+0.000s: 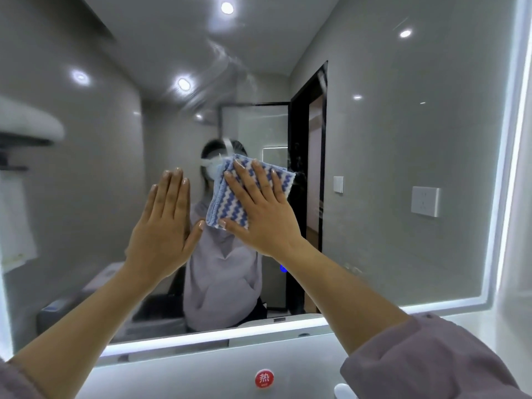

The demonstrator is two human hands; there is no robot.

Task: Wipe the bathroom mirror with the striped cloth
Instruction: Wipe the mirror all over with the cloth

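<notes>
The bathroom mirror [388,156] fills most of the view, with a lit strip along its right and lower edges. A folded cloth [227,203] with blue and white wavy stripes lies flat against the glass near the middle. My right hand [259,208] presses it there with straight, spread fingers. My left hand [164,223] rests flat on the glass just left of the cloth, fingers straight and together, thumb out toward the cloth. Streaks show on the glass above the cloth.
A red round sticker [264,378] sits on the wall below the mirror. A white object [344,391] pokes in at the bottom edge. The mirror reflects a person, a dark doorway, wall sockets and ceiling lights. A towel [14,226] hangs at far left.
</notes>
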